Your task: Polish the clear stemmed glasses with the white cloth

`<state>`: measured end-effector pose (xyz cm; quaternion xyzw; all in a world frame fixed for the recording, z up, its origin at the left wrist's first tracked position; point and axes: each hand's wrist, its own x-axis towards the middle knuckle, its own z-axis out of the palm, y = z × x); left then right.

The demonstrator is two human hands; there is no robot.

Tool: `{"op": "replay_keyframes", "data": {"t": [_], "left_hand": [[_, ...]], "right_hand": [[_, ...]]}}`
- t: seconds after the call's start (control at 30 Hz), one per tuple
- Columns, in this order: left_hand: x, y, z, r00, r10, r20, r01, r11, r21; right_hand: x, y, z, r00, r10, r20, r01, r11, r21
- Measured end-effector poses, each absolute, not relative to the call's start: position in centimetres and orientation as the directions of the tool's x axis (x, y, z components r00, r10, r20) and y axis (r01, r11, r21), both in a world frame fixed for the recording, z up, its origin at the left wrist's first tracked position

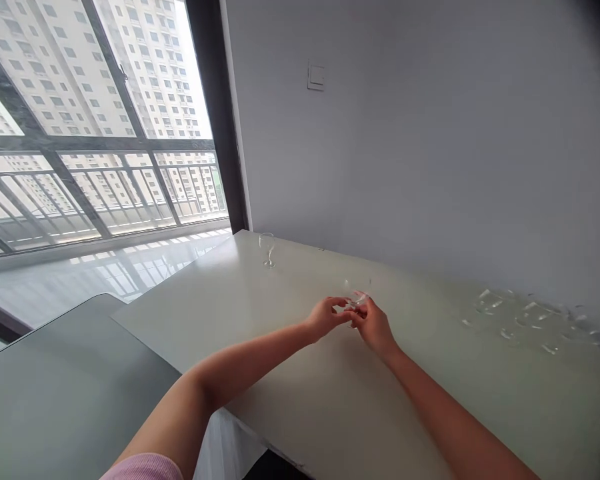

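Observation:
Above the pale tabletop (280,300), both hands meet at a clear stemmed glass (355,287), its bowl showing just over the fingers. My right hand (374,325) pinches around its stem, thumb and fingers closed. From the left side, my left hand (326,317) reaches in with bent fingertips at the same stem. Fingers hide most of the stem, and the foot shows only faintly below them. Farther back on the left, another stemmed glass (267,244) stands upright on the table.
Several clear glasses (535,315) are grouped at the right, near the wall (430,147). A lower grey surface (80,393) adjoins the table at the left. Behind it are large windows (105,143). A switch (317,75) is on the wall.

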<state>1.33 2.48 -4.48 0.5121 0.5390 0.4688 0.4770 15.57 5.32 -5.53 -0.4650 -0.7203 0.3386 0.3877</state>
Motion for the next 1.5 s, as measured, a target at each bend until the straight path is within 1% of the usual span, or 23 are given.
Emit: {"op": "replay_keyframes", "data": {"t": [0.07, 0.13, 0.27, 0.33, 0.43, 0.5, 0.57, 0.7, 0.8, 0.97, 1.03, 1.1, 1.13, 1.2, 1.27, 1.33, 1.4, 1.5], "left_hand": [[2.4, 1.9, -4.6, 0.01, 0.999, -0.036, 0.007, 0.036, 0.999], [2.4, 1.7, -5.0, -0.038, 0.998, -0.046, -0.03, 0.045, 0.999], [-1.2, 2.4, -5.5, -0.182, 0.983, -0.03, 0.051, 0.04, 0.998], [-4.6, 3.3, -5.5, -0.264, 0.964, -0.016, 0.077, 0.037, 0.996], [-10.4, 4.7, -5.4, -0.405, 0.914, -0.001, 0.125, 0.057, 0.991], [-14.0, 5.6, -5.5, -0.475, 0.88, 0.003, 0.149, 0.077, 0.986], [-16.8, 6.4, -5.7, -0.527, 0.85, 0.007, 0.168, 0.096, 0.981], [-20.0, 7.8, -6.2, -0.596, 0.803, 0.028, 0.201, 0.115, 0.973], [-20.9, 8.7, -6.4, -0.628, 0.777, 0.046, 0.22, 0.121, 0.968], [-21.4, 9.7, -6.3, -0.646, 0.76, 0.071, 0.249, 0.122, 0.961], [-21.4, 9.9, -6.5, -0.65, 0.757, 0.074, 0.254, 0.125, 0.959], [-21.6, 10.2, -6.7, -0.654, 0.754, 0.068, 0.251, 0.131, 0.959], [-21.7, 10.3, -6.8, -0.654, 0.754, 0.062, 0.247, 0.135, 0.959], [-21.9, 10.5, -7.1, -0.65, 0.759, 0.049, 0.235, 0.14, 0.962], [-22.2, 10.6, -7.2, -0.639, 0.768, 0.035, 0.218, 0.137, 0.966], [-22.5, 10.7, -7.3, -0.626, 0.779, 0.023, 0.197, 0.13, 0.972], [-22.8, 10.6, -7.4, -0.612, 0.791, 0.012, 0.179, 0.124, 0.976], [-23.3, 10.0, -7.6, -0.6, 0.8, -0.006, 0.17, 0.134, 0.976]], "right_hand": [[14.1, 3.7, -4.9, -0.326, 0.907, 0.267, 0.423, 0.392, -0.816], [13.6, 2.6, -4.6, -0.36, 0.896, 0.26, 0.446, 0.41, -0.796], [14.5, 1.4, -4.6, -0.419, 0.877, 0.235, 0.421, 0.417, -0.805], [15.8, 1.2, -5.1, -0.39, 0.899, 0.201, 0.432, 0.371, -0.822], [18.1, 1.1, -6.5, -0.297, 0.949, 0.105, 0.446, 0.235, -0.864], [19.2, 1.2, -7.5, -0.24, 0.969, 0.048, 0.428, 0.15, -0.891], [19.8, 1.3, -8.3, -0.196, 0.98, 0.022, 0.397, 0.099, -0.912], [19.9, 1.4, -8.8, -0.138, 0.99, 0.034, 0.324, 0.077, -0.943], [19.7, 1.3, -8.7, -0.133, 0.99, 0.051, 0.265, 0.085, -0.961], [19.7, 1.0, -8.5, -0.116, 0.992, 0.039, 0.192, 0.061, -0.979], [19.8, 1.1, -8.4, -0.098, 0.995, 0.035, 0.137, 0.048, -0.989], [20.3, 1.9, -8.3, -0.028, 0.998, 0.052, 0.055, 0.053, -0.997], [20.9, 2.6, -8.2, 0.04, 0.997, 0.065, 0.014, 0.065, -0.998], [22.5, 4.4, -8.2, 0.26, 0.963, 0.068, -0.047, 0.083, -0.995], [24.7, 6.4, -8.3, 0.49, 0.872, 0.028, -0.076, 0.074, -0.994], [27.2, 8.5, -8.5, 0.638, 0.77, -0.014, -0.086, 0.053, -0.995], [29.4, 10.4, -8.7, 0.702, 0.712, -0.036, -0.081, 0.029, -0.996], [31.9, 12.8, -8.9, 0.742, 0.669, -0.049, -0.059, -0.008, -0.998]]}}
